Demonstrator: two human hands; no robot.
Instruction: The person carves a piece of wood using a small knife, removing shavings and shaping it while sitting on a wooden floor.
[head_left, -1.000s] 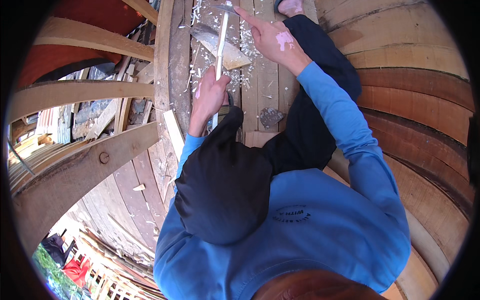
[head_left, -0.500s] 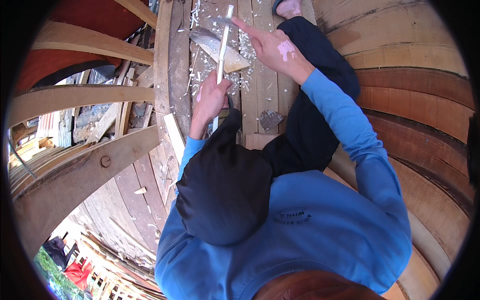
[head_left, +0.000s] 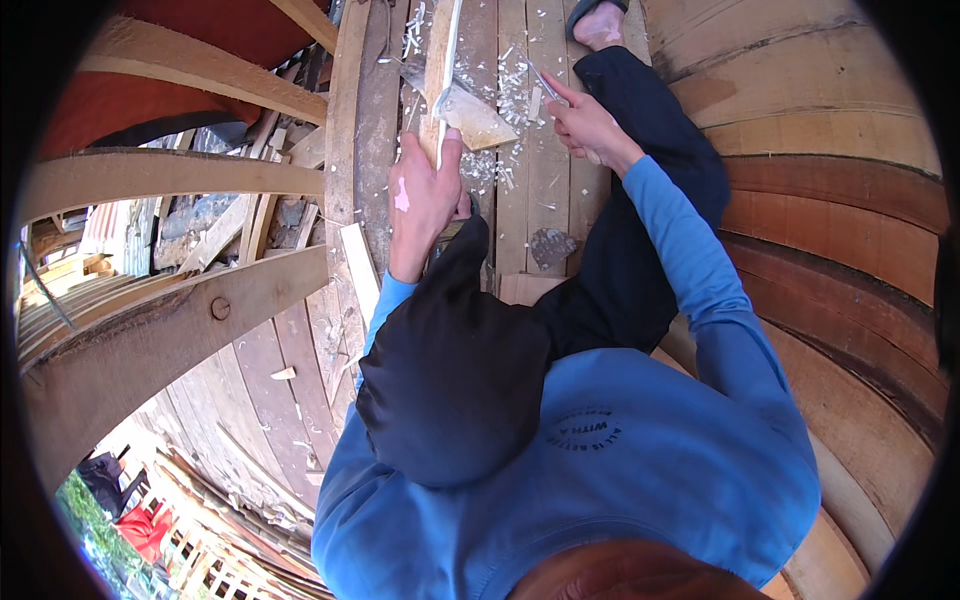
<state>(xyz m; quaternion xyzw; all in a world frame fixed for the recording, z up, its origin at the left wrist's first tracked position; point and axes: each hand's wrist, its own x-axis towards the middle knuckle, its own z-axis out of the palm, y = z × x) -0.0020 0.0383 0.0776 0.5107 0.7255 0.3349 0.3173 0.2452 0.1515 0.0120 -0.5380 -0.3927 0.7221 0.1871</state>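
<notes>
My left hand (head_left: 426, 195) is closed around the lower part of a flat wooden strip (head_left: 438, 62), which points away from me. The strip shows a brown broad face and a pale edge. To its right, clear of the wood, my right hand (head_left: 592, 130) is closed on a knife (head_left: 549, 86) with its thin blade pointing up and left. Under the strip a pale wedge-shaped piece of wood (head_left: 482, 122) lies on the plank floor (head_left: 515, 215). White shavings (head_left: 510, 100) are scattered around it.
A dark stone-like lump (head_left: 552, 248) lies on the floor near my right leg (head_left: 640, 215). Curved planks (head_left: 820, 170) rise along the right side. Wooden beams (head_left: 170, 325) cross the left, with scrap timber behind them. A loose pale board (head_left: 360, 272) lies beside my left forearm.
The knife has come off the strip, my right hand moving right and nearer to me. My left hand has turned the strip, so its broad brown face now shows.
</notes>
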